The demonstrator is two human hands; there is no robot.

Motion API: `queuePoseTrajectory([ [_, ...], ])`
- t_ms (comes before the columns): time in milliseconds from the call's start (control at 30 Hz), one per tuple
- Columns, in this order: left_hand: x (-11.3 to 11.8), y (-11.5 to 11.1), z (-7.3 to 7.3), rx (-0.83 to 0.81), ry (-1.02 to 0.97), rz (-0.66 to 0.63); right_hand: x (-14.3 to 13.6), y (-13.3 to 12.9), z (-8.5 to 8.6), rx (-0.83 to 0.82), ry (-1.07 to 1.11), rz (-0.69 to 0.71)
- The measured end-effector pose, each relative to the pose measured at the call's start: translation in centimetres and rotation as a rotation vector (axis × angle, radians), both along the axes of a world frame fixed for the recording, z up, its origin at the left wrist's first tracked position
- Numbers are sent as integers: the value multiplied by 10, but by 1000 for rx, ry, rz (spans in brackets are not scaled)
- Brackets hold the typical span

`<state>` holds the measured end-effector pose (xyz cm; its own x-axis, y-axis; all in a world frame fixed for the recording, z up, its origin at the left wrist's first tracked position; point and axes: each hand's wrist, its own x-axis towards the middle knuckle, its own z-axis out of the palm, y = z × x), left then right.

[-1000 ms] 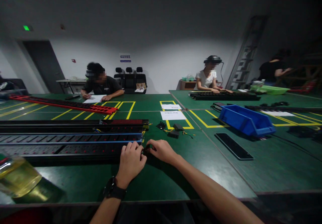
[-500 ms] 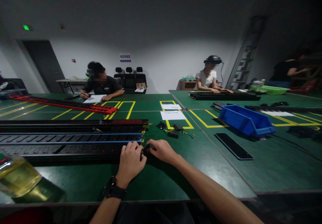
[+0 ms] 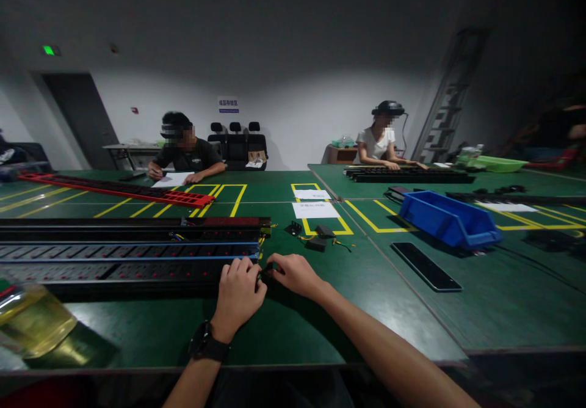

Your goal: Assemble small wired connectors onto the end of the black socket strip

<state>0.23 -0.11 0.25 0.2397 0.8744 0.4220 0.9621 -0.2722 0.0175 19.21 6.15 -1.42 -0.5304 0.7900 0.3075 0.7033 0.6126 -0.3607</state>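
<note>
My left hand [image 3: 238,291], with a black watch on its wrist, is curled over the right end of the nearest long black power strip [image 3: 165,272]. Just beside it, my right hand [image 3: 295,273] pinches a small dark piece [image 3: 267,269] against that end; its kind is mostly hidden by my fingers. Behind the near strip lie more long strips, one with blue edges [image 3: 128,251], with short wires [image 3: 262,244] sticking out at their right ends. Beyond my right hand are small black blocks [image 3: 315,244] with yellow-green wires.
A blue bin [image 3: 446,218] and a phone [image 3: 425,266] lie to the right. A bottle of yellow liquid [image 3: 39,319] stands at the near left. Paper sheets [image 3: 315,210] and a red frame [image 3: 187,198] lie farther back. Two people sit across the green table [image 3: 348,310].
Both my hands stay in nearly the same place at the strip's end. The person across at left has raised their head slightly.
</note>
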Motion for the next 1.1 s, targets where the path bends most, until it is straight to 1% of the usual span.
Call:
queuePoseTrajectory([
  [500,0,-1,1,-4,-5,1,0,-1,2,-10,4,-7],
  [800,1,1,-1,13,-1,-5,0,0,2,1,-5,-8],
  [1100,0,1,-1,12,2,-1,0,1,-1,-1,10,5],
])
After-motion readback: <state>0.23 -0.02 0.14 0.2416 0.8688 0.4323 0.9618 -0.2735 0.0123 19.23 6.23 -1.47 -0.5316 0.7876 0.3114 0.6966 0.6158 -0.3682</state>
